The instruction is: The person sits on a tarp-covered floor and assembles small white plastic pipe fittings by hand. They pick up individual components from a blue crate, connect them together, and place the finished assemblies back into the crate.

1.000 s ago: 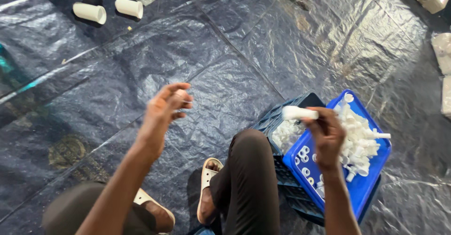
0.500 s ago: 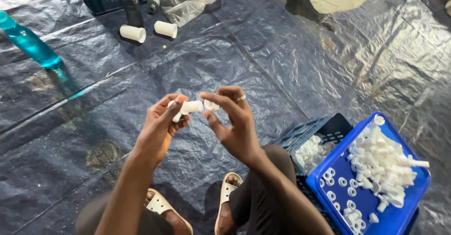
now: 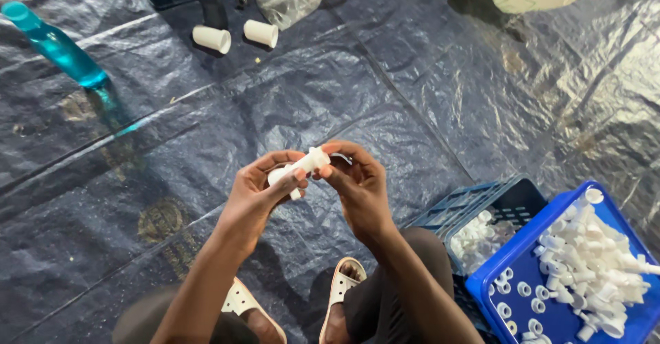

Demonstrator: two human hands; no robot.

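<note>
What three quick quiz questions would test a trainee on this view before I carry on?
1. True or false: both hands grip the same white plastic piece.
2. Which container holds the heap of loose white parts: A) blue tray at lower right, B) dark crate at the top edge, C) clear bag?
3. What stands upright at the upper left of the sheet?

Key
1. True: the left hand and right hand meet on the white plastic piece.
2. A: the blue tray holds the white parts.
3. A turquoise bottle, on the dark plastic sheet.
</note>
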